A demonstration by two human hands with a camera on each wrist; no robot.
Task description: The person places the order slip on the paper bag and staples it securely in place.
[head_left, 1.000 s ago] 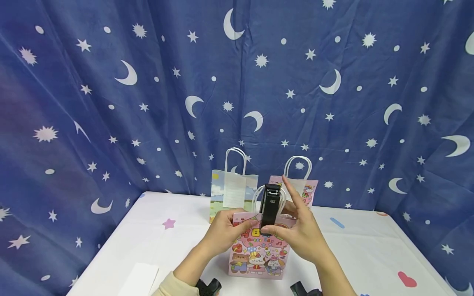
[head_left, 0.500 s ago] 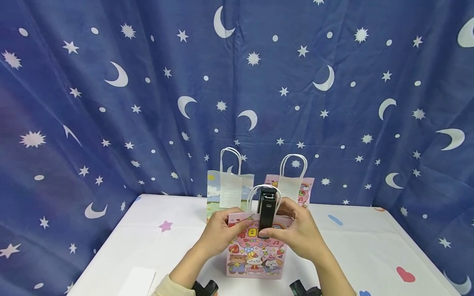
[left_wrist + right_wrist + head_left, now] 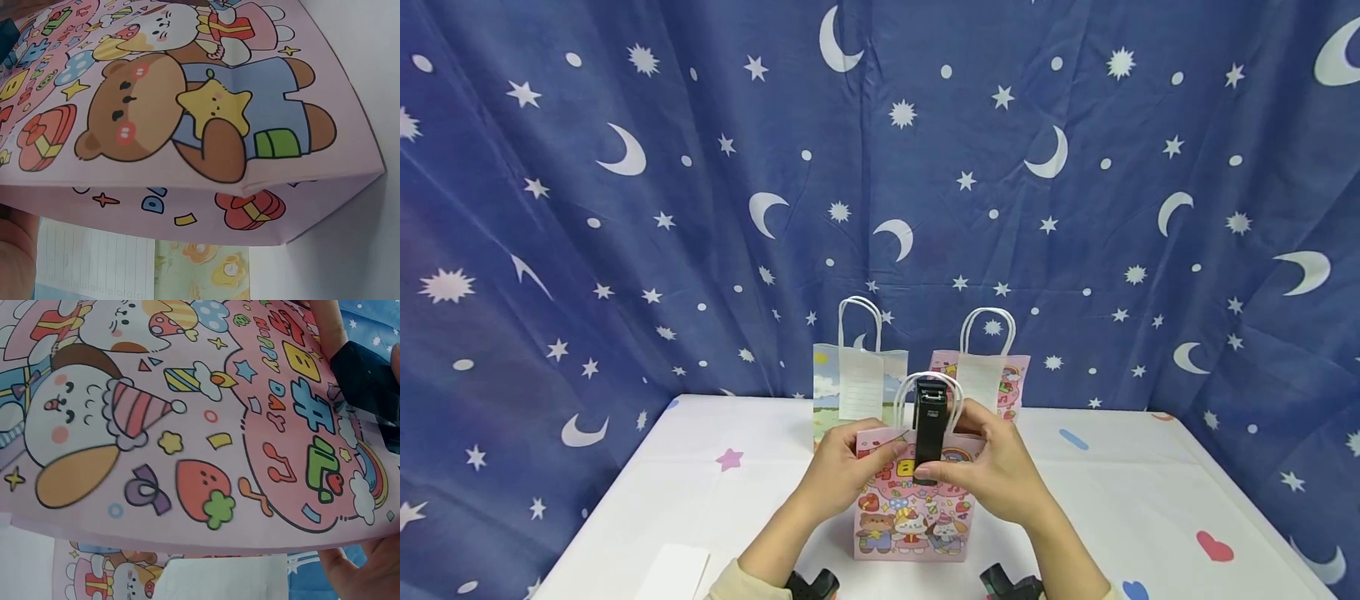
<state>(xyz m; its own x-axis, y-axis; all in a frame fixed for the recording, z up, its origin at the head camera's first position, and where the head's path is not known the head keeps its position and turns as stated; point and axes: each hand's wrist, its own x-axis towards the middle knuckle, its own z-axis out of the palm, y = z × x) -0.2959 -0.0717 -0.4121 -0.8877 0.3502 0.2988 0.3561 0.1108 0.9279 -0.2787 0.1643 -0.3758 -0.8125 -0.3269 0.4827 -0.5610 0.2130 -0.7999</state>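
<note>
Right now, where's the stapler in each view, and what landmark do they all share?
Head: stapler just right of centre, in the lower half.
Left wrist: only a dark piece at the left edge, near the top, likely the stapler.
Right wrist: part of the stapler at the right edge, upper half.
Shared landmark: the front pink bag.

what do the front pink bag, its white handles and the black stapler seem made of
Front pink bag: likely coated paper or thin card, smooth and satin, since its printed sides meet in crisp folds. White handles: perhaps paper cord or string, matte; they arch stiffly. Black stapler: probably hard plastic with slight sheen, plus a bright, metal-looking part at its upper end.
</note>
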